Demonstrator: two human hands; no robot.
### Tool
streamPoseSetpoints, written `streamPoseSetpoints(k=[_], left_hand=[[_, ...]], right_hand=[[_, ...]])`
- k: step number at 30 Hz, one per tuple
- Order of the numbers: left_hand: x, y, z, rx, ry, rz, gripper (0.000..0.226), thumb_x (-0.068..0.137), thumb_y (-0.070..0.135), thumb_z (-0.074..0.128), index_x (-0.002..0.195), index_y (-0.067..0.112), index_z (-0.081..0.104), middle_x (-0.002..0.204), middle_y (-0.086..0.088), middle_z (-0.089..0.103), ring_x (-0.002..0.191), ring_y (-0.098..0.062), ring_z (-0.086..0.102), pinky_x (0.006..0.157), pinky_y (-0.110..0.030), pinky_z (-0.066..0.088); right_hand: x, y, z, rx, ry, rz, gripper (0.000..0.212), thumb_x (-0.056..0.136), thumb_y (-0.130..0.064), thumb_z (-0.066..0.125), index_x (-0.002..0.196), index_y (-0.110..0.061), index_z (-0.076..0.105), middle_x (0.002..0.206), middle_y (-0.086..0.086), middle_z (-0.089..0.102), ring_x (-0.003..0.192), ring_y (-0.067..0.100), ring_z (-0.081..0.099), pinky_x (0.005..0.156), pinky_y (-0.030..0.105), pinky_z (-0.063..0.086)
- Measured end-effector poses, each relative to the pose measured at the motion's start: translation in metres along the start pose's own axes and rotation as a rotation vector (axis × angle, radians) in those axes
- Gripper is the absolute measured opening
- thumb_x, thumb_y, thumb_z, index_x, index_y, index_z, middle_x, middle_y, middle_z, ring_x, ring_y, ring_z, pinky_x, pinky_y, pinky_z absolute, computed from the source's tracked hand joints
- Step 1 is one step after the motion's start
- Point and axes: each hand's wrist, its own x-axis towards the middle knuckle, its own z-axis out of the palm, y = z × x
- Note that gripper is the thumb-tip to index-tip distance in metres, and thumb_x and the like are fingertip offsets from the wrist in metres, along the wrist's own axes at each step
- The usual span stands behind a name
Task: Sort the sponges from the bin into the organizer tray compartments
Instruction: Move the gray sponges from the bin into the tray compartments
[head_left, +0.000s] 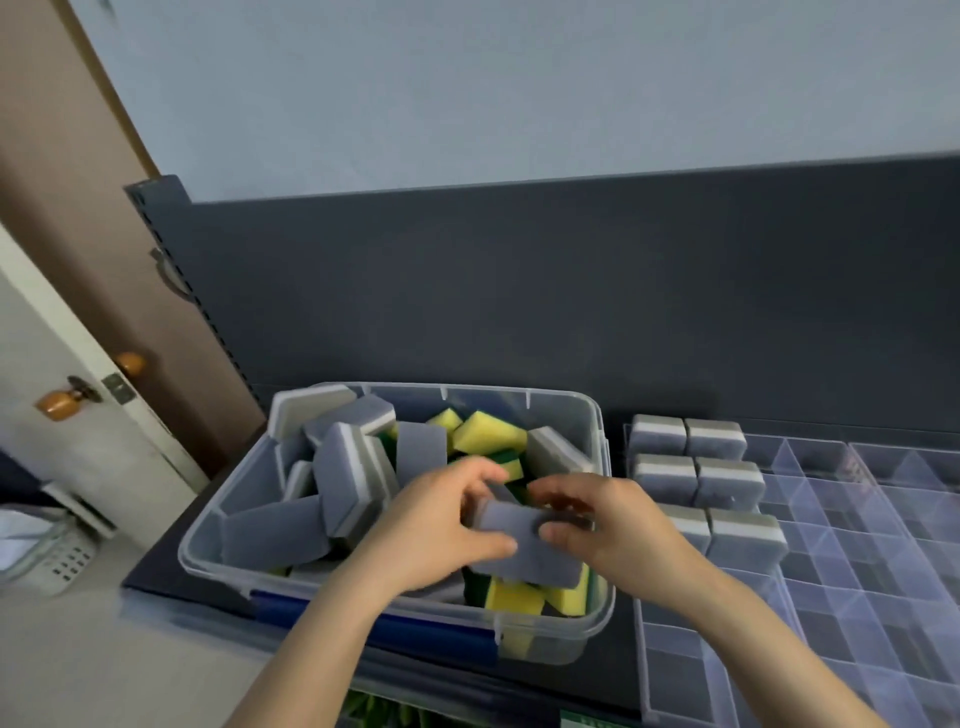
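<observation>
A clear plastic bin (208, 540) holds several grey-and-white sponges and yellow-and-green sponges (488, 431). Over the bin's right half, both hands hold one grey sponge (524, 545). My left hand (436, 525) grips its left end, thumb on the near face. My right hand (608, 525) pinches its right end. To the right lies a clear organizer tray (831, 582) with many compartments. Several grey sponges (727, 488) stand in pairs in its far-left compartments.
A second clear tray (914, 467) lies at the far right. A dark back panel (519, 291) rises behind the bin and trays. A door with orange knobs (57, 402) stands at the left, and a white basket (47, 556) sits on the floor below it.
</observation>
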Motion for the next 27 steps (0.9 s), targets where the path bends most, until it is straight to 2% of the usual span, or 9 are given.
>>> streamPoseSetpoints(k=[2, 4, 8, 10, 13, 16, 19, 22, 27], left_hand=[[0.002, 0.003, -0.008, -0.199, 0.154, 0.025, 0.051, 0.074, 0.027, 0.08, 0.115, 0.045, 0.054, 0.106, 0.026, 0.06, 0.099, 0.013, 0.053, 0.079, -0.009, 0.043], [0.003, 0.006, -0.014, -0.413, 0.264, 0.035, 0.05, 0.074, 0.014, 0.08, 0.111, 0.041, 0.059, 0.108, 0.024, 0.062, 0.104, 0.014, 0.053, 0.082, -0.008, 0.044], [0.003, 0.006, -0.02, -0.646, 0.281, 0.011, 0.043, 0.079, 0.014, 0.077, 0.114, 0.031, 0.06, 0.107, 0.009, 0.069, 0.103, -0.007, 0.064, 0.085, -0.03, 0.054], [0.003, 0.004, -0.025, -0.698, 0.352, -0.007, 0.036, 0.08, 0.012, 0.076, 0.109, 0.028, 0.063, 0.102, 0.006, 0.072, 0.099, -0.012, 0.067, 0.083, -0.033, 0.056], [0.003, -0.005, -0.039, -0.655, 0.529, -0.029, 0.032, 0.08, 0.01, 0.075, 0.101, 0.031, 0.063, 0.096, 0.009, 0.072, 0.092, -0.005, 0.067, 0.08, -0.033, 0.056], [0.001, -0.021, -0.054, -0.568, 0.625, -0.041, 0.033, 0.08, 0.012, 0.075, 0.104, 0.029, 0.06, 0.098, 0.01, 0.07, 0.092, -0.003, 0.065, 0.081, -0.034, 0.056], [0.0, -0.033, -0.058, -0.507, 0.605, -0.045, 0.035, 0.08, 0.015, 0.076, 0.107, 0.028, 0.059, 0.1, 0.01, 0.069, 0.094, -0.004, 0.065, 0.083, -0.038, 0.056], [0.001, -0.04, -0.057, -0.477, 0.575, -0.043, 0.033, 0.079, 0.016, 0.076, 0.103, 0.032, 0.06, 0.098, 0.012, 0.069, 0.092, -0.002, 0.064, 0.081, -0.039, 0.056], [0.005, -0.05, -0.06, -0.517, 0.537, -0.048, 0.031, 0.079, 0.016, 0.076, 0.103, 0.028, 0.061, 0.098, 0.011, 0.07, 0.093, -0.005, 0.065, 0.083, -0.042, 0.055]], right_hand=[[0.005, -0.003, -0.002, 0.022, -0.019, -0.001, 0.04, 0.084, -0.025, 0.067, 0.123, -0.029, 0.058, 0.113, -0.016, 0.064, 0.101, 0.001, 0.059, 0.088, 0.021, 0.048], [0.012, -0.008, -0.004, 0.057, -0.026, -0.009, 0.035, 0.082, -0.023, 0.068, 0.115, -0.031, 0.061, 0.101, -0.016, 0.067, 0.092, 0.004, 0.061, 0.083, 0.027, 0.051], [0.024, -0.021, -0.008, 0.2, 0.13, -0.018, 0.029, 0.082, -0.011, 0.068, 0.106, -0.027, 0.065, 0.088, -0.016, 0.068, 0.075, -0.004, 0.062, 0.064, 0.011, 0.046], [0.031, -0.027, -0.01, 0.272, 0.156, -0.012, 0.027, 0.083, -0.012, 0.068, 0.106, -0.025, 0.064, 0.088, -0.016, 0.068, 0.073, -0.005, 0.062, 0.062, 0.009, 0.045], [0.043, -0.021, -0.008, 0.166, 0.165, 0.014, 0.031, 0.083, -0.015, 0.069, 0.112, -0.024, 0.063, 0.096, -0.018, 0.066, 0.086, 0.0, 0.063, 0.079, 0.018, 0.05], [0.055, -0.01, -0.001, 0.006, 0.105, 0.062, 0.036, 0.083, -0.015, 0.068, 0.117, -0.019, 0.062, 0.102, -0.01, 0.066, 0.094, 0.007, 0.063, 0.087, 0.022, 0.049], [0.068, -0.005, 0.019, -0.196, -0.034, 0.055, 0.041, 0.082, -0.019, 0.066, 0.123, -0.019, 0.059, 0.114, -0.002, 0.065, 0.099, 0.013, 0.06, 0.087, 0.025, 0.047], [0.079, -0.005, 0.04, -0.307, -0.143, 0.079, 0.047, 0.085, -0.026, 0.061, 0.131, -0.023, 0.052, 0.129, -0.003, 0.058, 0.115, 0.017, 0.054, 0.092, 0.026, 0.045], [0.083, -0.007, 0.063, -0.47, -0.362, 0.093, 0.051, 0.077, -0.024, 0.068, 0.126, -0.021, 0.052, 0.123, 0.004, 0.055, 0.112, 0.025, 0.053, 0.091, 0.036, 0.047]])
